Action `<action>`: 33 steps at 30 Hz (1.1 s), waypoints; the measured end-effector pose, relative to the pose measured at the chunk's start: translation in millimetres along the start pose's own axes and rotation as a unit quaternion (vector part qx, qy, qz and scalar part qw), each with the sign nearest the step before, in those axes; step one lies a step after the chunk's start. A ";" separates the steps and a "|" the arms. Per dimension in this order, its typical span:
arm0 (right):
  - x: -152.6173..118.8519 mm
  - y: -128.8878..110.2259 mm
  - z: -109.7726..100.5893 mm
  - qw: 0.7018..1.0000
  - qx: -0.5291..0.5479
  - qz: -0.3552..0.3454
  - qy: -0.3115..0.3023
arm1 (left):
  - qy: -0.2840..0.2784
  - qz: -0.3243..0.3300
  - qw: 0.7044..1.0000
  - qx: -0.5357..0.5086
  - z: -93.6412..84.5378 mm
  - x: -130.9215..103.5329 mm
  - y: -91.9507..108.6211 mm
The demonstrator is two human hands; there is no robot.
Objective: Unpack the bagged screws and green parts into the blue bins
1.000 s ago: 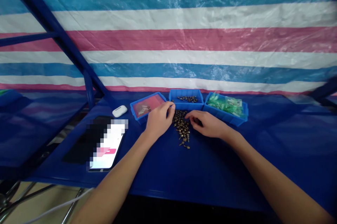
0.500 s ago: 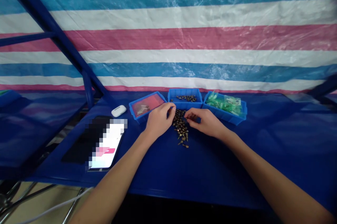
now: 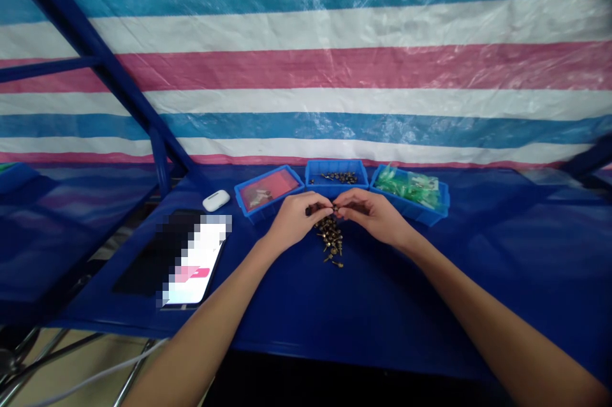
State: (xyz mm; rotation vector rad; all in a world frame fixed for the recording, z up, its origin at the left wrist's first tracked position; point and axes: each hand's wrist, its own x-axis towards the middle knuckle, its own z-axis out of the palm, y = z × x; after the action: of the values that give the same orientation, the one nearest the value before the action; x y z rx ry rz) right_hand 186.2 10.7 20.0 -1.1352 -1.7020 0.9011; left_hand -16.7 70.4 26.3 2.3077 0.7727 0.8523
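Observation:
My left hand [image 3: 299,218] and my right hand [image 3: 375,215] meet fingertip to fingertip above a pile of small brass-coloured metal pieces [image 3: 331,240]. Thumb and fingers of both are pinched around one small brass-coloured metal piece [image 3: 336,208], mostly covered by the fingertips. The piled pieces have rounded heads and thin shanks, like screws; their exact kind is too small to make out. Behind my hands stands a blue bin [image 3: 336,189] with more such pieces [image 3: 345,177] in it.
A left blue bin [image 3: 248,212] has a reddish inside and a few pale small things. Green plastic packets [image 3: 406,187] fill the right blue bin [image 3: 421,214]. On the left lie a white earbud case [image 3: 216,201] and a phone [image 3: 198,266]. Striped sheeting [image 3: 335,69] hangs behind.
My right hand has moved left and my left hand slightly down and right, so their fingertips now meet at one small piece. The pile and bins look the same.

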 end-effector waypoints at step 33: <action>7.4 5.5 21.9 0.910 -0.404 0.038 0.085 | 0.128 -0.064 0.971 0.190 -2.8 -2.4 0.8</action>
State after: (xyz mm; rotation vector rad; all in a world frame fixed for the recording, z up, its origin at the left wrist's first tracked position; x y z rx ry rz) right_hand 166.1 17.4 9.3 -1.7615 -1.9369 0.0832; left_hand -20.0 69.1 27.7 2.4639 1.2801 1.0289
